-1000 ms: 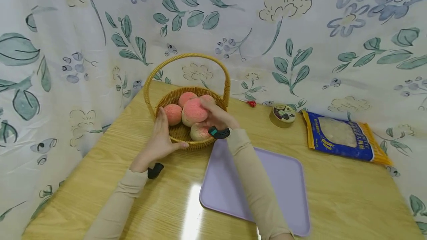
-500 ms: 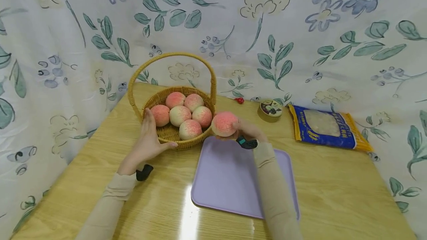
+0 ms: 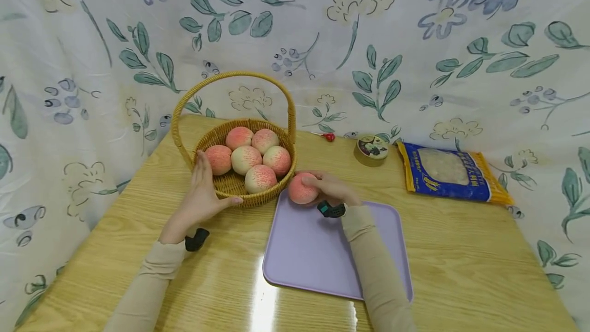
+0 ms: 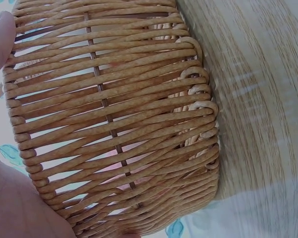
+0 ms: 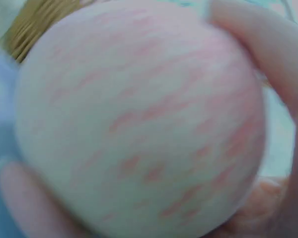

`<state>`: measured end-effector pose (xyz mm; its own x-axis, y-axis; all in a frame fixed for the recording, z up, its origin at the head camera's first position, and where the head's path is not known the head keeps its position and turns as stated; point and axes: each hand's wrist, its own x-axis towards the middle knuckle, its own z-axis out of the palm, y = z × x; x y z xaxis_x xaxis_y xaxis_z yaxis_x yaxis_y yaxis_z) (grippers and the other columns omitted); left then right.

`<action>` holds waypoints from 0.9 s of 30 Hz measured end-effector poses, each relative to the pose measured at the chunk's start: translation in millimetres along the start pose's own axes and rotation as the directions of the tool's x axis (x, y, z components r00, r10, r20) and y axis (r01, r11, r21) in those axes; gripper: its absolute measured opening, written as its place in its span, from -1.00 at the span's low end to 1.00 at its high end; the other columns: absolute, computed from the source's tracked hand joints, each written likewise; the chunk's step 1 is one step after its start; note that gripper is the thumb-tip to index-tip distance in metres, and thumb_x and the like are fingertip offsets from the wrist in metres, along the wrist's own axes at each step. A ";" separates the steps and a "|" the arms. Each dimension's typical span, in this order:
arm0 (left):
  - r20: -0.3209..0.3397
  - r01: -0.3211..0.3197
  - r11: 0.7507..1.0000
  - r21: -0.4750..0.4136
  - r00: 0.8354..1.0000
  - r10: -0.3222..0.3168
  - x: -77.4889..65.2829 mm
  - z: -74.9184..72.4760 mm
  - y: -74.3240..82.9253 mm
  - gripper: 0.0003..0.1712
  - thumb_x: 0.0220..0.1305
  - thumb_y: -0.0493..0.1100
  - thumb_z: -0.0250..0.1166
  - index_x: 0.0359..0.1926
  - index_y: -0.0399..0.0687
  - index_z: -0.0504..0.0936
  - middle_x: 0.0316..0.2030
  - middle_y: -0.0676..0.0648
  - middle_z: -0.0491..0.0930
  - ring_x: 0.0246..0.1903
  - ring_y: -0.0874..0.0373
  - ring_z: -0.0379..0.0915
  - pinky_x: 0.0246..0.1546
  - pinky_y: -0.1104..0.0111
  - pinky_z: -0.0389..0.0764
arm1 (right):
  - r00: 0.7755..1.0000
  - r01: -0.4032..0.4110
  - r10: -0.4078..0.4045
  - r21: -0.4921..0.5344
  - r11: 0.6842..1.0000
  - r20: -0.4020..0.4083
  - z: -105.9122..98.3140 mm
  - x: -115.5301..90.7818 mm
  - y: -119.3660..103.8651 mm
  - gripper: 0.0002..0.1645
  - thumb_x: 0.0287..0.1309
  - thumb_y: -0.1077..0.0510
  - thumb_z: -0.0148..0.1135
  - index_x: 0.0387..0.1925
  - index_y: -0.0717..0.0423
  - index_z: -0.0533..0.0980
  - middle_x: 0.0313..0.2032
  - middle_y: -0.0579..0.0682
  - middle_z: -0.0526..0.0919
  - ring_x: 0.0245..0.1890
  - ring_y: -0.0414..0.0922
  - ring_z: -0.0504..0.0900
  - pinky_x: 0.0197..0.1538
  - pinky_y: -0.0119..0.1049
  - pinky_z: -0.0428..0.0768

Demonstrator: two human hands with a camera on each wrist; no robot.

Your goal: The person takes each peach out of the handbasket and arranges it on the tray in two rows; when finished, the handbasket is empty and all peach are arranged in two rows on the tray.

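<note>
A pink-and-cream peach [image 3: 302, 189] is in my right hand [image 3: 335, 187], low over the back left corner of the lilac tray [image 3: 313, 250]. In the right wrist view the peach [image 5: 144, 119] fills most of the picture, with fingers and thumb curled round it; whether it touches the tray is hard to tell. Just left of the tray stands a wicker basket [image 3: 258, 199] with a tall handle, holding several more peaches [image 3: 246, 160]. My left hand [image 3: 198, 201] rests against the basket's front left side, fingers straight, thumb along the rim. Close up, the left wrist view shows the woven wall [image 4: 114, 119].
Behind the tray are a red-wrapped lollipop [image 3: 329, 137] and a round gold tin [image 3: 371, 150]. A blue-and-yellow food packet [image 3: 454, 173] lies farther right on the wooden table [image 3: 470, 250]. A floral curtain [image 3: 295, 24] hangs along the back.
My right hand has lifted the peach out of the basket, carried it right, and lowered it over the tray. The left hand stays at the basket. The whole view has shifted slightly.
</note>
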<state>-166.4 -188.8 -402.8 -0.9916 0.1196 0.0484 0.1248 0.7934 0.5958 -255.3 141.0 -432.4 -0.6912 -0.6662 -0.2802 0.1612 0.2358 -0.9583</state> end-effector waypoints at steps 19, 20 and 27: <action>-0.007 -0.015 1.000 0.004 1.000 0.015 -3.4 0.4 3.7 0.61 -0.02 0.33 0.42 0.41 -0.32 -0.66 0.44 -0.33 -0.74 0.47 -0.25 -0.72 0.46 -0.14 -0.32 | 0.985 -0.132 0.088 -0.325 0.936 -0.148 14.1 0.8 -10.1 -0.26 0.43 -0.23 -0.21 0.41 0.15 0.25 0.30 0.24 0.42 0.15 0.06 0.54 -0.03 -0.16 0.65; -0.008 -0.015 1.000 0.004 1.000 0.015 -3.1 0.3 2.9 0.61 -0.02 0.33 0.43 0.41 -0.32 -0.66 0.44 -0.32 -0.74 0.47 -0.24 -0.72 0.46 -0.15 -0.31 | 0.985 -0.133 0.088 -0.317 0.939 -0.151 15.2 1.3 -9.7 -0.26 0.43 -0.24 -0.22 0.41 0.14 0.26 0.28 0.24 0.44 0.08 0.03 0.57 -0.11 -0.18 0.68; 0.001 -0.011 1.000 0.021 1.000 0.011 -1.8 -0.5 0.3 0.61 -0.02 0.36 0.40 0.40 -0.28 -0.69 0.44 -0.31 -0.75 0.47 -0.24 -0.73 0.47 -0.14 -0.31 | 0.986 -0.084 0.020 -0.389 0.917 -0.167 21.7 6.0 -5.9 -0.31 0.46 -0.24 -0.24 0.29 0.13 0.42 0.20 0.18 0.53 0.05 -0.03 0.60 -0.06 -0.24 0.65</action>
<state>-164.6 -189.1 -402.2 -0.9902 0.1290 0.0539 0.1363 0.8045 0.5781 -245.2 120.3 -429.6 -0.7958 -0.5337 -0.2860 -0.0679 0.5480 -0.8337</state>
